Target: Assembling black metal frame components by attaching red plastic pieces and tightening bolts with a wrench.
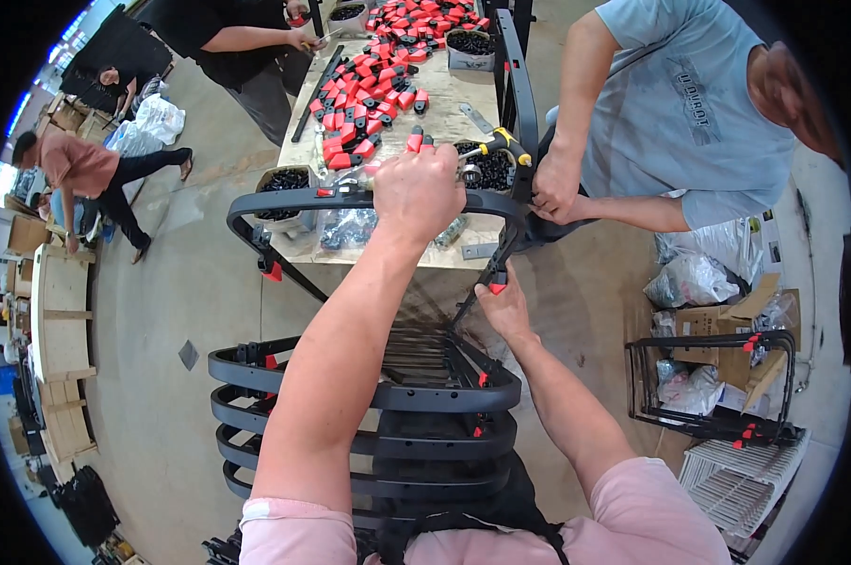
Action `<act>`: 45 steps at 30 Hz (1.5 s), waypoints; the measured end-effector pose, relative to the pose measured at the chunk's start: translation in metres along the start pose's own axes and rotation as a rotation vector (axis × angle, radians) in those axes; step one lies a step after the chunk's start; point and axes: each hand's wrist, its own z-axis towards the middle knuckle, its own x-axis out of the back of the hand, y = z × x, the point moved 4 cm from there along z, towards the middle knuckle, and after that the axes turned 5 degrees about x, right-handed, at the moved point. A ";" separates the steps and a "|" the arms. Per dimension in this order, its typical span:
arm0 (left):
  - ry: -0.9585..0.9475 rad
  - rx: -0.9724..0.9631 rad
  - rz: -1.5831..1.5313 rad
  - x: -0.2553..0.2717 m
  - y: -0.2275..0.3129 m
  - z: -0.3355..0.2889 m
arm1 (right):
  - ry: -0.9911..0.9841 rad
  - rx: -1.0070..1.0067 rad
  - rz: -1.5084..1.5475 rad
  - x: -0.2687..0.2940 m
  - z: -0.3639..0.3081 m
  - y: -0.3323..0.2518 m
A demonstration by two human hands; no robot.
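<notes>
Head view: your left grip [416, 196] is clenched at the front bar of a black frame [298, 199], its knuckles up; what the fingers enclose is hidden, so I cannot tell whether they hold the bar itself or a tool. Your right grip [505, 303] is grasping the frame's right side, lower down, beside a red clip [498, 288]. The frame stands at the near end of the wooden surface [452, 94], its curved front bar toward you.

Just right of your left grip is a tool with a yellow and black handle [498, 144]. Beyond your hands, a heap of red and black pieces [355, 89] covers much of the surface, and a tub of small black parts [287, 179] sits to your left. Clear bags of hardware [347, 229] lie behind the front bar. Below your arms, more black frames [444, 397] are stacked. On your right, a co-worker in a light blue shirt [689, 113] has both hands together [557, 184] beside your frame.
</notes>
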 end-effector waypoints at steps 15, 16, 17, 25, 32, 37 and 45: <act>-0.002 0.009 0.001 -0.003 0.009 0.006 | 0.178 0.456 0.098 -0.016 0.042 0.042; -0.012 0.010 0.007 -0.004 0.003 0.005 | 0.146 0.489 0.034 -0.015 0.038 0.030; 0.010 -0.003 0.026 -0.005 -0.001 0.004 | 0.084 0.457 -0.010 -0.010 0.033 0.023; -0.001 -0.053 0.026 -0.004 0.001 0.009 | -0.181 0.295 0.345 0.117 -0.089 -0.056; 0.106 -0.150 -0.017 0.029 0.010 0.004 | -0.324 0.942 -0.072 0.123 -0.155 -0.147; 0.260 -0.109 -0.044 0.119 0.031 0.010 | -0.155 0.890 -0.079 0.121 -0.146 -0.154; 0.247 0.269 -0.665 0.167 0.044 -0.015 | 0.072 0.871 -0.112 0.116 -0.083 -0.162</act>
